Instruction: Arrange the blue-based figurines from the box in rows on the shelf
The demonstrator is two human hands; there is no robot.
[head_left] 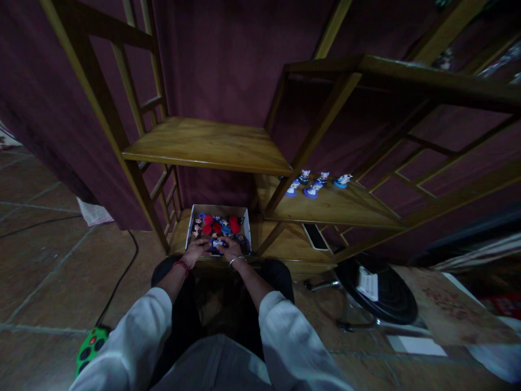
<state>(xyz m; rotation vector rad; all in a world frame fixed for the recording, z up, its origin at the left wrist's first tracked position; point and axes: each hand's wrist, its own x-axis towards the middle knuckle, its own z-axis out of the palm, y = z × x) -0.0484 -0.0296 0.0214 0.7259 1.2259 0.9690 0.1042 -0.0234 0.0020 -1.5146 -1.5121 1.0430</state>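
Note:
Over the front edge of a white box (189, 228) on the low shelf, my two hands come together at a small purple-and-white figurine (218, 244). My right hand (231, 250) has its fingers closed on the figurine's right side. At its left side, my left hand (197, 250) holds it too, with bent fingers. Several small figurines lie crowded in the box, along with round red pieces (234, 225). Fine details of the held figurine are too small to make out.
A wooden shelf board (211, 142) spans above the box. Several figurines (313, 189) stand on the right shelf (345, 209), and a phone (315, 237) lies below it. A black round stool (378, 288) is at right, a green power strip (91, 347) on the floor at left.

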